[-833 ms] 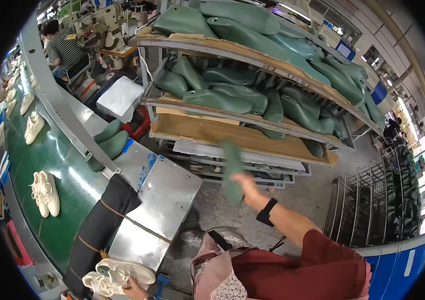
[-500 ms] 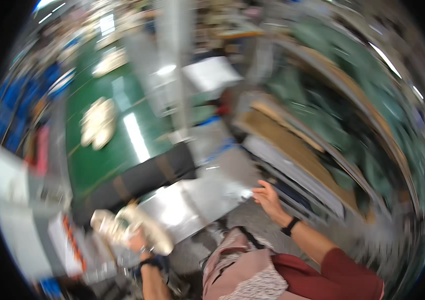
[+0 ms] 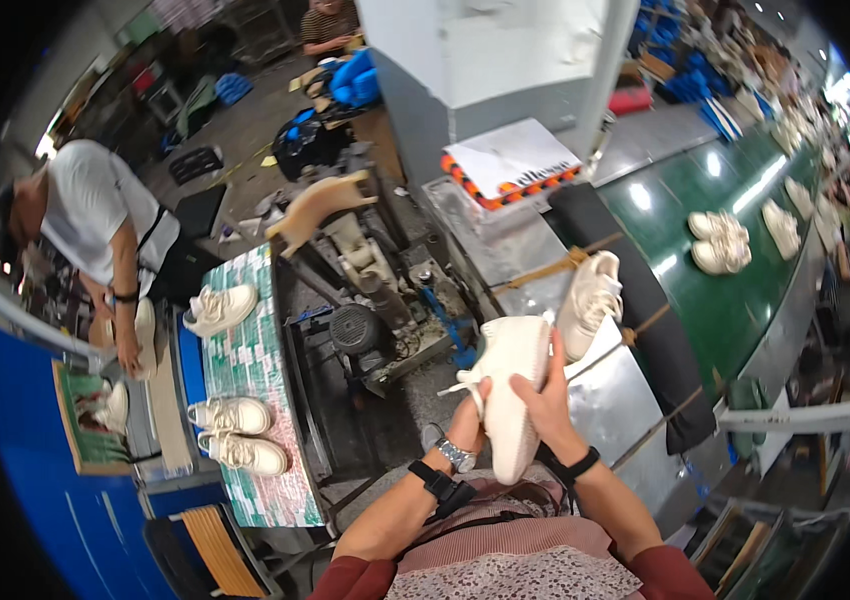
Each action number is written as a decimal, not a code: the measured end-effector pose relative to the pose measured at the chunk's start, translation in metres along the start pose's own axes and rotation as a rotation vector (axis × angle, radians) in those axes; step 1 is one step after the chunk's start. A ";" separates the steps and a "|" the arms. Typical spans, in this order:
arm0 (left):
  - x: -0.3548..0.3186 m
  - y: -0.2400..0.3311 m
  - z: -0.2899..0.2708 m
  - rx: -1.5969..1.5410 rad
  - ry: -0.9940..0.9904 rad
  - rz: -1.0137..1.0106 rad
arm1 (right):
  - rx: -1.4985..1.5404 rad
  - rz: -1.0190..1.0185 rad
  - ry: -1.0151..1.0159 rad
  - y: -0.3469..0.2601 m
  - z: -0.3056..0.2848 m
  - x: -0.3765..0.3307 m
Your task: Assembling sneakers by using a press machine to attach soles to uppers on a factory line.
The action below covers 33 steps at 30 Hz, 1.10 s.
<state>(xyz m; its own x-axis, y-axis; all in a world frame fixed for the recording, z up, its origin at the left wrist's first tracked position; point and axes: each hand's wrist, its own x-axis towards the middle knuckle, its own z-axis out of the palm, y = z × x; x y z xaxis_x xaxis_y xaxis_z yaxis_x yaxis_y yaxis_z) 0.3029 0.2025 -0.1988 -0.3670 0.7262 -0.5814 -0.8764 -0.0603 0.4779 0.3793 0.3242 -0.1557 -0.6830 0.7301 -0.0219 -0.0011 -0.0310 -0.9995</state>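
Note:
A cream lace-up sneaker [image 3: 513, 385] is held in front of my body, tilted, with its sole edge toward the right. My left hand [image 3: 469, 418] is closed on its left side, near the loose lace. On the other side my right hand [image 3: 546, 402] grips the shoe, thumb across it and fingers partly hidden behind. A second cream sneaker [image 3: 593, 303] rests beyond my right hand on the metal bench [image 3: 617, 388], against a dark padded roll [image 3: 613, 232].
A white box with orange edging [image 3: 511, 163] stands beyond the bench. Cream shoes [image 3: 720, 243] sit on the green conveyor [image 3: 667, 215]. Machinery with a motor [image 3: 356, 328] is ahead-left. More sneakers [image 3: 245, 452] lie on a taped table [image 3: 275, 497]. A co-worker [image 3: 110, 215] handles a shoe at far left.
My view has swung left. Earlier my left hand held footwear and my right hand was empty with fingers apart; now both hands hold one sneaker, and another lies on the bench.

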 end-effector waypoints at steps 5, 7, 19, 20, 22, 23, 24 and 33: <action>-0.003 0.072 -0.046 -0.207 0.012 0.179 | -0.197 -0.188 -0.204 -0.013 0.103 0.053; 0.009 0.106 -0.053 -0.272 -0.077 0.217 | -0.362 -0.290 -0.207 -0.033 0.134 0.080; 0.048 0.164 -0.044 -0.595 -0.184 0.327 | -1.105 -0.322 -0.325 -0.094 0.238 0.151; 0.054 0.157 -0.051 -0.653 -0.191 0.330 | -1.171 -0.292 -0.386 -0.099 0.247 0.147; 0.057 0.144 -0.064 -0.678 -0.214 0.318 | -1.226 -0.281 -0.409 -0.094 0.253 0.136; 0.057 0.139 -0.070 -0.706 -0.241 0.319 | -1.230 -0.279 -0.404 -0.087 0.244 0.128; 0.059 0.131 -0.081 -0.606 -0.217 0.299 | -1.150 -0.360 -0.359 -0.078 0.234 0.116; -0.003 0.106 -0.069 -0.497 -0.191 0.196 | -0.911 -0.356 -0.221 -0.065 0.212 0.096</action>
<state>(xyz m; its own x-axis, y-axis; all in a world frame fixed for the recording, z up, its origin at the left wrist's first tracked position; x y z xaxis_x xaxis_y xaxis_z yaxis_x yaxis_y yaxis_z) 0.1891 0.1467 -0.1920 -0.5148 0.7774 -0.3613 -0.8562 -0.4878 0.1703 0.1588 0.2518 -0.0877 -0.8723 0.4488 0.1942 0.2643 0.7668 -0.5849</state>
